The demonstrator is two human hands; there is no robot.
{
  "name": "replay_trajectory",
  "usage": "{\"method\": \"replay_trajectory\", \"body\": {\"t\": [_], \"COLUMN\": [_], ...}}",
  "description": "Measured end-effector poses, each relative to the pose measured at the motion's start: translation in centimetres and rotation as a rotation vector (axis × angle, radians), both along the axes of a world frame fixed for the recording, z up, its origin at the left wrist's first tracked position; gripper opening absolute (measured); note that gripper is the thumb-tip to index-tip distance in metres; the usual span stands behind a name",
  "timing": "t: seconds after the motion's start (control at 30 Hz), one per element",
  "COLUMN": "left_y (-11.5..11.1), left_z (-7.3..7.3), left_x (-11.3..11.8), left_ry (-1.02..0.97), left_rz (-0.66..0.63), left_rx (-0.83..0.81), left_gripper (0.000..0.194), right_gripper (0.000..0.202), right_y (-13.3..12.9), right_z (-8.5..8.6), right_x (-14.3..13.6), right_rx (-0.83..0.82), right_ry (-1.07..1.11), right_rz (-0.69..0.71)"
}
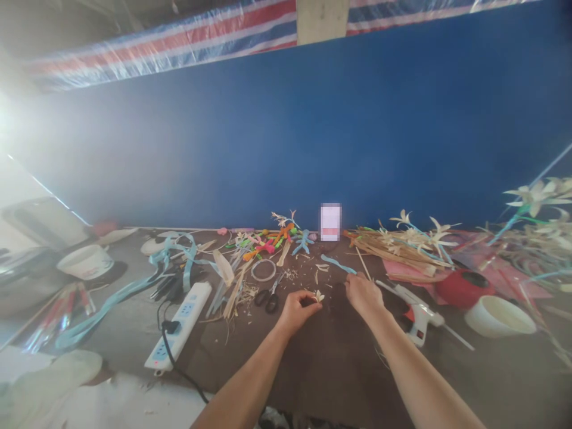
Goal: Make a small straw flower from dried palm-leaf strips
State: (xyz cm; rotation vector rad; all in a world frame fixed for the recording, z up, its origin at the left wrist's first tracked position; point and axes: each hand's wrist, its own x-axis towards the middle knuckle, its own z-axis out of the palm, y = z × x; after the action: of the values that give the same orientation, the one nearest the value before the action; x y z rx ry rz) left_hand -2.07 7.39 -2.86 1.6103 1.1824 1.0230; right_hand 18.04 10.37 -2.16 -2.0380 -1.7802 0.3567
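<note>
My left hand [300, 310] pinches a small cream flower [319, 297] between thumb and fingertips, a little above the dark table. To its right, my right hand [363, 293] is closed, its fingers curled downward and partly hidden. A light-blue strip [338, 263] runs up to the knuckles of that hand; whether the fingers grip it I cannot tell. A thin pale stick [363, 262] shows just behind the same hand. Black-handled scissors [270, 298] lie beside my left hand. A white glue gun [419, 313] rests to the right of my right forearm.
A white power strip [181, 325] with a black cable lies at left. Behind are a clear tape ring [263, 270], colourful bits [267, 245] and a blue twisted figure [304, 242]. Dried stalks [373, 245], a red round container [462, 288] and a white bowl [499, 317] stand right. A blue panel [286, 137] closes the back.
</note>
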Motion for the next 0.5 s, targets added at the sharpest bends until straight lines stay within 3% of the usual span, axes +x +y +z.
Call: {"method": "replay_trajectory", "body": {"t": [0.17,0.3,0.5], "left_y": [0.0,0.2,0.2], "left_z": [-0.2,-0.7,-0.3], "left_x": [0.1,0.2,0.3], "left_ry": [-0.037,-0.099,-0.219], "left_rz": [0.000,0.008,-0.052], "left_rx": [-0.021,-0.070,-0.119], "left_gripper": [0.025,0.025,0.025], "right_gripper": [0.013,0.019,0.019], "right_y": [0.2,-1.2,-4.7], "right_z": [-0.7,-0.8,-1.0], "right_x": [-0.5,-1.5,-4.0], "right_rx": [-0.022,-0.003,0.133], "right_ry": [-0.008,0.064,0.514], "right_rz": [0.024,0.075,0.137]}}
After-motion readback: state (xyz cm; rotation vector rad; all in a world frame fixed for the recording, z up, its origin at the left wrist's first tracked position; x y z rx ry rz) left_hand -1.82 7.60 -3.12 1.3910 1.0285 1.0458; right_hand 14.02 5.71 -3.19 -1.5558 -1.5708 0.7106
